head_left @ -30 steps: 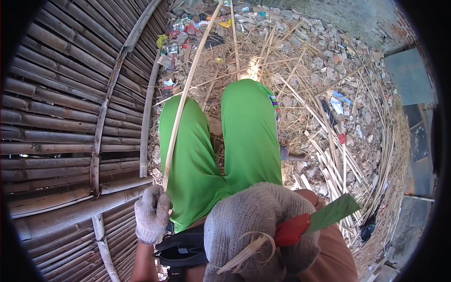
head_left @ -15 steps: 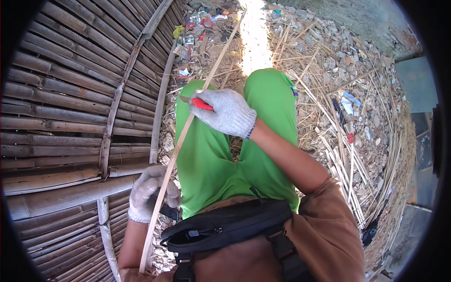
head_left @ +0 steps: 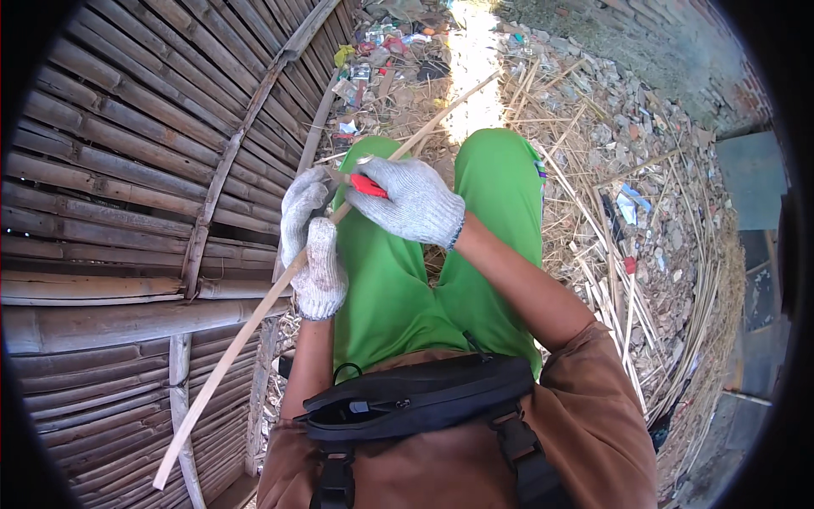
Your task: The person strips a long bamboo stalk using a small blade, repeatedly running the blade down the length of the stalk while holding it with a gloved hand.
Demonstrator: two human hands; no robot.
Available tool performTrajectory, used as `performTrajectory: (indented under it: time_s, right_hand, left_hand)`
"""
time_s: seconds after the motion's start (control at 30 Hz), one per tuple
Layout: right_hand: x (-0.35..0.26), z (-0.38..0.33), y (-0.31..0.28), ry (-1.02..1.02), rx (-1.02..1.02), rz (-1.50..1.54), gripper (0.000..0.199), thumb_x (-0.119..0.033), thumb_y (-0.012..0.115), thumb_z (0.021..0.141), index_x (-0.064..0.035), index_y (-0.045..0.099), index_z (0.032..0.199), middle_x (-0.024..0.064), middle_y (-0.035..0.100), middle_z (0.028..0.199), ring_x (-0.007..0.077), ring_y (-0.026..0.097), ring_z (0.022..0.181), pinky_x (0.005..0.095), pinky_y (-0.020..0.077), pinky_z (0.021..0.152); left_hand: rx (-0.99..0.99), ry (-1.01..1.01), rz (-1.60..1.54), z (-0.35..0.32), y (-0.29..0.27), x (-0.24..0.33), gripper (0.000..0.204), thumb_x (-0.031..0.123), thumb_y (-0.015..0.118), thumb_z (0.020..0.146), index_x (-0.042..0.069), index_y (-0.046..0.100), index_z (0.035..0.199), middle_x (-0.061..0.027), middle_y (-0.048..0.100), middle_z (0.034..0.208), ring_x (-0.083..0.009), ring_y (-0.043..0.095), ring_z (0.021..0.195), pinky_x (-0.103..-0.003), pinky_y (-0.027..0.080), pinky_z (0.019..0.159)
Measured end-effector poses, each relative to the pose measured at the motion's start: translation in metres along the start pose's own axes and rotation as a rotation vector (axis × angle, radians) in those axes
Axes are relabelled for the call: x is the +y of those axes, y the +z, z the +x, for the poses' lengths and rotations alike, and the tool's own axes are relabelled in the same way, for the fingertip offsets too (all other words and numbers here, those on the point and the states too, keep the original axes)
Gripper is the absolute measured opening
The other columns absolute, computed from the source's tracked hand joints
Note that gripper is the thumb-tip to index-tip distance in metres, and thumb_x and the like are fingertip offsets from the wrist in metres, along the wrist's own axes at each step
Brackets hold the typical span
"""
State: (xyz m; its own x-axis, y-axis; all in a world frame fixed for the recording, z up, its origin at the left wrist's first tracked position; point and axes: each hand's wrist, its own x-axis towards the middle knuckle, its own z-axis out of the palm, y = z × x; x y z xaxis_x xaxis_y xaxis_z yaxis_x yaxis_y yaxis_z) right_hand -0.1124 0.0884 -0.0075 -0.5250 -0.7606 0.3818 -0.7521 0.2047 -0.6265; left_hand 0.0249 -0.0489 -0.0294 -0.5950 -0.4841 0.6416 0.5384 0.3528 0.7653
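Observation:
A long, pale bamboo strip (head_left: pixel 225 360) slants from the lower left up past my knees to the upper middle. My left hand (head_left: pixel 315 254), in a soiled knit glove, is closed around it, thumb on one side and fingers on the other. Above my lap, my gloved right hand (head_left: pixel 411 202) grips a red-handled knife (head_left: pixel 369 187). Its short blade points left, close to the left fingertips. The strip runs against the right hand's thumb side, and how tightly that hand presses it is hidden.
A bamboo slat wall (head_left: pixel 127 195) rises close on my left. Several thin strips (head_left: pixel 627 305) lie over rubble and straw at right. Litter (head_left: pixel 381 55) is scattered ahead. A black waist bag (head_left: pixel 424 399) sits across my lap, above green trousers (head_left: pixel 386 305).
My left hand has moved up and forward along the strip, near the knife. The strip's near end has swung left and its far end right. The right hand stays almost in place.

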Motion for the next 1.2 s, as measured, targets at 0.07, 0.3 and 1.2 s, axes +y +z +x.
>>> performTrajectory:
  time_s: [0.07, 0.3, 1.2]
  right_hand:
    - [-0.010, 0.005, -0.001, 0.014, 0.000, 0.090, 0.038, -0.038, 0.071, 0.100, -0.0037, 0.068, 0.117, 0.0232, 0.074, 0.097, 0.0458, 0.073, 0.088, 0.0530, 0.0585, 0.077]
    - [-0.008, -0.014, 0.013, 0.133, 0.080, 0.344, 0.045, -0.043, 0.070, 0.101, -0.0024, 0.064, 0.119, 0.0255, 0.073, 0.095, 0.0467, 0.074, 0.093, 0.0547, 0.0585, 0.081]
    - [0.013, -0.005, -0.034, 0.278, -0.099, -0.245, 0.058, -0.060, 0.053, 0.106, -0.0085, 0.075, 0.092, 0.0236, 0.073, 0.082, 0.0435, 0.074, 0.080, 0.0559, 0.0591, 0.076]
  left_hand:
    - [0.091, 0.077, -0.181, 0.006, 0.011, 0.008, 0.043, 0.039, 0.057, 0.112, -0.002, 0.061, 0.123, -0.0257, 0.062, 0.140, -0.0368, 0.062, 0.132, -0.053, 0.046, 0.117]
    - [0.005, 0.070, -0.474, 0.001, 0.013, 0.031, 0.052, 0.052, 0.049, 0.114, 0.001, 0.061, 0.115, -0.0027, 0.048, 0.062, -0.0181, 0.050, 0.055, -0.039, 0.051, 0.061]
    - [0.262, -0.009, -0.617, -0.012, 0.029, 0.024, 0.051, 0.050, 0.053, 0.112, 0.001, 0.065, 0.114, -0.0006, 0.043, 0.058, -0.0175, 0.046, 0.053, -0.042, 0.052, 0.059]
